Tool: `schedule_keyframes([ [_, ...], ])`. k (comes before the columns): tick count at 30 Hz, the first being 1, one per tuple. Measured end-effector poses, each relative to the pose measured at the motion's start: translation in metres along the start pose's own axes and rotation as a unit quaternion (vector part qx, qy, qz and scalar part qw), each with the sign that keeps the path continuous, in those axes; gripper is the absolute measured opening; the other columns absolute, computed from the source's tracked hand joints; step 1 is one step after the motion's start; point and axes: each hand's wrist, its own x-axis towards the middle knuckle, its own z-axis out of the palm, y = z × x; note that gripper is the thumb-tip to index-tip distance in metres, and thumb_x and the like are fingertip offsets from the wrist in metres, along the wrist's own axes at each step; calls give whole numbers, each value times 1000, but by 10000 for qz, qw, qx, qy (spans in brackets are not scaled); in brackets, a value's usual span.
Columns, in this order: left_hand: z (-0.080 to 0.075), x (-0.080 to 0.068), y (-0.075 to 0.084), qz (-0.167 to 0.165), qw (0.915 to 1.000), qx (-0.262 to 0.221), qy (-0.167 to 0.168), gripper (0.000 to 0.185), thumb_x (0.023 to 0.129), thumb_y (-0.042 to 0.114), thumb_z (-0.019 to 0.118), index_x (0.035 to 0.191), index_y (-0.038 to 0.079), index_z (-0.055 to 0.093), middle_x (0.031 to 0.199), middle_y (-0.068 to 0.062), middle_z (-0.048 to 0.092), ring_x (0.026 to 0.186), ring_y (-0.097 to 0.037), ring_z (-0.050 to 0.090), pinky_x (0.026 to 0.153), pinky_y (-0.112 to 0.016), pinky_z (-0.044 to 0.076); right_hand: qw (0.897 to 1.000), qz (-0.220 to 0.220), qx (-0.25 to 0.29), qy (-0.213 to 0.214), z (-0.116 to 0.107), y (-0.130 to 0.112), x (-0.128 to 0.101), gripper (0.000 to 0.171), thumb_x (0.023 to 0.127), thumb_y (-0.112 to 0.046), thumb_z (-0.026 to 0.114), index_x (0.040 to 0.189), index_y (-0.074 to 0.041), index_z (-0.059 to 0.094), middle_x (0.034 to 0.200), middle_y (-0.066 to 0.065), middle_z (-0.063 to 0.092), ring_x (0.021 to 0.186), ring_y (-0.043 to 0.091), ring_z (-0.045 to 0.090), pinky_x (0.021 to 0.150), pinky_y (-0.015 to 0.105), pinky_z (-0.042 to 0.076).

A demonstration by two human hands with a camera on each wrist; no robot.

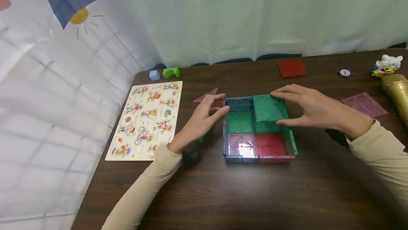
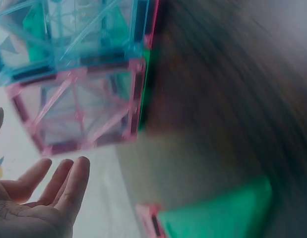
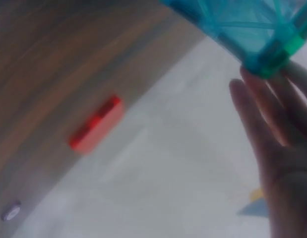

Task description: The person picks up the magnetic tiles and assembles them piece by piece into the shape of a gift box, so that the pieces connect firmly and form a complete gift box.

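Observation:
A low box of translucent magnetic tiles (image 1: 276, 160) stands on the table, with blue, red and green walls. In it show a green tile (image 1: 239, 122), a pale purple tile (image 1: 234, 144) and a red tile (image 1: 270, 144). Over the back right corner lies a raised green square tile (image 1: 269, 107). My right hand (image 1: 313, 107) is at that tile's right side, fingertips at its far edge and thumb near its front corner. Fingers spread, my left hand (image 1: 204, 118) is beside the left wall. In the left wrist view a small gap separates its fingertips from a pink tile (image 2: 79, 116).
A wooden picture puzzle board (image 1: 145, 120) lies left. Behind are a blue cube (image 1: 154, 75), a green arch block (image 1: 171, 72) and a red tile (image 1: 291, 68). A pink triangle (image 1: 204, 97) lies behind my left hand; a pink square (image 1: 364, 104) and gold microphone (image 1: 396, 88) are right.

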Motion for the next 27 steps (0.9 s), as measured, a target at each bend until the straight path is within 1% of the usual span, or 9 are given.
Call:
schedule_keyframes([
  [5,6,7,-3,-127,9999,-68,90,45,110,29,56,148,6,55,136,-11,57,125,-24,59,110,-41,48,9999,-38,76,78,3,1,1,80,74,-31,96,139,1,63,135,16,64,119,35,63,87,61,57],
  [8,8,10,-6,-119,9995,-197,239,38,111,26,53,142,4,59,132,-12,61,120,-24,59,109,-41,48,9990,289,343,-44,3,1,1,78,77,-26,95,143,-3,61,140,11,62,125,32,60,92,61,54],
  [10,10,12,-8,-152,9990,-295,300,36,112,24,51,139,3,60,132,-13,63,119,-24,59,109,-41,47,9960,611,645,-97,1,5,-1,72,83,-22,90,146,-8,59,142,9,60,128,30,57,96,62,51],
  [12,11,14,-10,-222,9984,-384,349,35,112,24,50,137,2,61,132,-13,63,119,-24,58,109,-39,46,9916,968,855,-52,-2,12,-2,62,90,-18,83,147,-11,59,143,7,59,129,25,55,107,47,47],
  [14,13,15,-10,-300,9978,-434,402,35,112,24,49,136,1,61,130,-14,64,119,-24,58,108,-38,45,9883,1224,903,87,-5,24,-2,53,95,-13,78,145,-12,60,142,8,59,129,25,54,108,37,43],
  [17,15,17,-10,-394,9970,-471,465,34,112,23,49,135,1,61,121,-15,64,113,-25,57,101,-36,45,9860,1487,725,195,-9,49,1,46,97,-9,75,141,-5,62,140,14,58,129,33,53,109,39,41],
  [20,17,19,-10,-473,9961,-537,519,34,112,23,50,134,1,62,114,-14,63,109,-25,56,98,-33,43,9832,1765,470,32,-11,76,7,47,97,-8,75,140,3,59,143,25,51,132,48,47,103,66,39],
  [21,18,19,-10,-510,9956,-573,536,33,112,23,50,134,1,62,112,-13,62,108,-25,55,96,-32,43,9816,1860,419,-60,-12,85,9,49,97,-9,75,141,6,57,145,28,49,133,51,44,104,70,37],
  [27,23,21,-8,-726,9921,-837,584,33,111,23,51,132,1,63,105,-9,60,100,-21,54,88,-30,43,9690,2300,407,-806,-9,125,20,71,98,-14,75,154,10,38,162,36,26,147,58,24,113,75,25],
])
